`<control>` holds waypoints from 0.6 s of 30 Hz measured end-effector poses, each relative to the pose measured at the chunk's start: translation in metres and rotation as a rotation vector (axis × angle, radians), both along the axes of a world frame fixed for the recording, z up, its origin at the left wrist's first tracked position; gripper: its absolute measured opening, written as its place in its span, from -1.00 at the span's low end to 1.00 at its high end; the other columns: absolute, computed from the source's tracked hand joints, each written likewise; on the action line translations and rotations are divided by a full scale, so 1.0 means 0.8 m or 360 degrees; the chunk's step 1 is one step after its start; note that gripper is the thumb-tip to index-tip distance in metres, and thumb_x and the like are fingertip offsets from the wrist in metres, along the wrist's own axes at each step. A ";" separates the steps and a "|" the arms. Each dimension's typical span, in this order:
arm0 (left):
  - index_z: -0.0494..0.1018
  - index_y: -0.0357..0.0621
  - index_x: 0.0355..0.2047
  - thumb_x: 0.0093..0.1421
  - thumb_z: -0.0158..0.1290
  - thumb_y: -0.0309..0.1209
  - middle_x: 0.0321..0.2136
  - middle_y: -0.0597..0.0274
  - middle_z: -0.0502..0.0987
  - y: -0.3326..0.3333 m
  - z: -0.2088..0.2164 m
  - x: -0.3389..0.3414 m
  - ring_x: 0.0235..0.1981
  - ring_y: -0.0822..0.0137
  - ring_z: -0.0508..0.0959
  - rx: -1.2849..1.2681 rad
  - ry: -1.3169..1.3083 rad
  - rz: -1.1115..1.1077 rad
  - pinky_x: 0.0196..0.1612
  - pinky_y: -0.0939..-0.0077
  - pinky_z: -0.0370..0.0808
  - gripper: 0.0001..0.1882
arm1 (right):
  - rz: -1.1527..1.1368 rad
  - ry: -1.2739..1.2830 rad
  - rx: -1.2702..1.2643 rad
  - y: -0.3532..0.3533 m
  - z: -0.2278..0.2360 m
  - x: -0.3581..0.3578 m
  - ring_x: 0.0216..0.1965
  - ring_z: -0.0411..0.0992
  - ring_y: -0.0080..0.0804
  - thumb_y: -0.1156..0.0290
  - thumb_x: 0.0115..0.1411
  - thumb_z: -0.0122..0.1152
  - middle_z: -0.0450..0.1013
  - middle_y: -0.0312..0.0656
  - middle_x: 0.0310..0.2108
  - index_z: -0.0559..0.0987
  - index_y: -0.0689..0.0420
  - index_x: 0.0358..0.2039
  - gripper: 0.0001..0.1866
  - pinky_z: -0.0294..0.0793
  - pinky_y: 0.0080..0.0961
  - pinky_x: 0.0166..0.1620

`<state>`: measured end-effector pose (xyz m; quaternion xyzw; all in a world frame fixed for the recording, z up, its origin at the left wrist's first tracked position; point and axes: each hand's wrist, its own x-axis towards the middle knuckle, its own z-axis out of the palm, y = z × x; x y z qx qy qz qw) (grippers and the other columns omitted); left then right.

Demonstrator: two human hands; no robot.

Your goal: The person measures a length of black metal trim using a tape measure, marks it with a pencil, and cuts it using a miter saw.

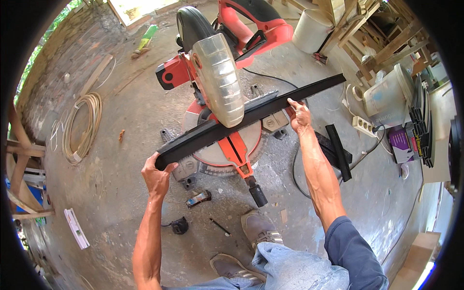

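Note:
A long black metal profile [193,138] lies slantwise across a red miter saw [233,150], its right end higher in the picture. My left hand [157,175] is closed round the profile's left end, thumb toward me. Farther along, my right hand [299,116] grips it right of the saw's grey base, with a length sticking out beyond. The saw's clear ribbed blade guard [220,79] hangs over the profile's middle and hides part of it. I cannot see the blade's edge. The saw's black front knob [258,195] points toward my feet.
On the floor near me lie a tape measure [180,225], a pencil [220,227] and a small blue-and-orange object [198,198]. Cut black pieces [339,152] and a cable are at right, near a white power strip [363,125]. A coiled hose [87,126] and a spirit level [77,228] lie left.

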<state>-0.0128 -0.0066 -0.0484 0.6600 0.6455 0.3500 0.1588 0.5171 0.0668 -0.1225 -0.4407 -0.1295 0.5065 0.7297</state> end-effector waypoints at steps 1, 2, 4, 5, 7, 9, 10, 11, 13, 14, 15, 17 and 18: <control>0.56 -0.39 -0.06 -0.18 0.55 -0.24 -0.24 0.00 0.66 -0.003 0.001 -0.010 -0.24 0.22 0.65 -0.0006 0.0025 0.0016 -0.12 0.36 0.58 -0.29 | 0.0009 -0.0113 -0.0126 -0.001 0.014 -0.032 -0.18 0.57 -0.36 0.58 0.15 0.37 0.56 -0.29 -0.18 0.37 0.07 0.12 -0.45 0.57 -0.40 -0.04; 0.57 -0.39 -0.06 -0.18 0.56 -0.23 -0.27 0.02 0.67 -0.004 0.001 -0.012 -0.27 0.24 0.65 -0.0023 0.0023 0.0022 -0.15 0.39 0.58 -0.29 | 0.0007 -0.0245 -0.0246 -0.002 0.027 -0.048 -0.18 0.58 -0.35 0.58 0.13 0.39 0.56 -0.27 -0.18 0.29 0.09 0.19 -0.35 0.57 -0.41 -0.04; 0.57 -0.39 -0.07 -0.19 0.56 -0.23 -0.31 0.03 0.67 -0.001 -0.001 -0.005 -0.31 0.27 0.65 -0.0043 0.0009 0.0003 -0.18 0.41 0.58 -0.28 | 0.0026 -0.0281 -0.0184 -0.004 0.032 -0.049 -0.17 0.60 -0.32 0.62 0.08 0.43 0.55 -0.22 -0.16 0.09 0.09 0.30 -0.13 0.60 -0.40 -0.05; 0.57 -0.39 -0.08 -0.19 0.56 -0.22 -0.33 0.04 0.67 0.001 -0.003 0.000 -0.32 0.28 0.65 -0.0019 0.0024 0.0002 -0.19 0.40 0.57 -0.28 | -0.0010 -0.0301 -0.0193 -0.005 0.036 -0.048 -0.17 0.60 -0.31 0.64 0.07 0.42 0.54 -0.19 -0.14 0.06 0.09 0.32 -0.09 0.62 -0.38 -0.05; 0.57 -0.40 -0.09 -0.20 0.56 -0.22 -0.36 0.05 0.67 0.004 -0.002 0.003 -0.33 0.28 0.65 0.0012 0.0040 -0.0004 -0.19 0.39 0.57 -0.28 | -0.0029 -0.0346 -0.0192 -0.004 0.039 -0.044 -0.16 0.61 -0.30 0.69 0.06 0.41 0.52 -0.12 -0.11 0.03 0.12 0.33 -0.06 0.66 -0.36 -0.06; 0.56 -0.40 -0.12 -0.21 0.56 -0.20 -0.33 0.01 0.66 0.004 0.002 0.004 -0.32 0.22 0.65 -0.0013 0.0077 -0.0045 -0.20 0.34 0.56 -0.29 | -0.0021 -0.0327 -0.0160 -0.010 0.038 -0.048 -0.16 0.60 -0.30 0.69 0.07 0.41 0.52 -0.11 -0.10 0.04 0.12 0.33 -0.08 0.66 -0.36 -0.05; 0.56 -0.40 -0.12 -0.21 0.56 -0.20 -0.33 0.01 0.66 0.004 0.004 0.004 -0.32 0.22 0.65 -0.0012 0.0076 -0.0045 -0.20 0.34 0.56 -0.29 | -0.0007 -0.0311 -0.0128 -0.011 0.039 -0.050 -0.15 0.60 -0.30 0.69 0.08 0.41 0.52 -0.11 -0.10 0.05 0.12 0.32 -0.10 0.66 -0.36 -0.04; 0.56 -0.40 -0.13 -0.21 0.56 -0.20 -0.33 -0.01 0.65 0.004 0.006 0.004 -0.30 0.16 0.65 0.0025 0.0129 -0.0048 -0.18 0.30 0.56 -0.30 | -0.0006 -0.0312 -0.0127 -0.009 0.040 -0.052 -0.15 0.60 -0.30 0.69 0.08 0.41 0.52 -0.11 -0.10 0.05 0.12 0.32 -0.10 0.66 -0.36 -0.04; 0.55 -0.40 -0.14 -0.21 0.55 -0.21 -0.33 -0.03 0.65 0.003 0.008 0.004 -0.29 0.09 0.65 0.0064 0.0186 -0.0057 -0.16 0.26 0.55 -0.31 | -0.0023 -0.0311 -0.0067 -0.007 0.037 -0.052 -0.17 0.58 -0.22 0.71 0.02 0.44 0.49 -0.04 -0.10 0.08 0.17 0.27 -0.10 0.65 -0.31 -0.10; 0.54 -0.38 -0.13 -0.21 0.55 -0.21 -0.26 -0.07 0.64 0.002 0.007 0.005 -0.22 0.00 0.63 0.0057 0.0213 -0.0036 -0.10 0.22 0.53 -0.31 | -0.0025 -0.0309 -0.0066 -0.007 0.036 -0.051 -0.17 0.58 -0.22 0.71 0.02 0.44 0.49 -0.04 -0.10 0.08 0.17 0.27 -0.10 0.65 -0.31 -0.10; 0.53 -0.37 -0.11 -0.21 0.54 -0.22 -0.20 -0.11 0.63 0.002 0.013 0.009 -0.16 -0.08 0.62 0.0049 0.0242 -0.0016 -0.04 0.19 0.51 -0.30 | -0.0035 -0.0303 -0.0058 -0.007 0.034 -0.051 -0.16 0.58 -0.21 0.72 0.03 0.44 0.48 -0.04 -0.10 0.08 0.17 0.27 -0.10 0.65 -0.31 -0.07; 0.52 -0.35 -0.10 -0.20 0.52 -0.24 -0.06 -0.13 0.56 -0.004 0.024 0.020 -0.04 -0.12 0.55 0.0064 0.0293 0.0034 0.06 0.14 0.44 -0.31 | -0.0047 -0.0292 -0.0051 -0.009 0.031 -0.051 -0.14 0.57 -0.20 0.72 0.03 0.43 0.48 -0.03 -0.09 0.08 0.17 0.27 -0.11 0.64 -0.30 -0.05; 0.51 -0.33 -0.09 -0.19 0.51 -0.26 0.07 -0.16 0.50 -0.006 0.034 0.031 0.08 -0.15 0.49 0.0084 0.0337 0.0086 0.15 0.09 0.37 -0.32 | -0.0062 -0.0291 -0.0037 -0.009 0.032 -0.051 -0.13 0.57 -0.20 0.72 0.04 0.43 0.48 -0.03 -0.09 0.08 0.18 0.27 -0.11 0.64 -0.30 -0.03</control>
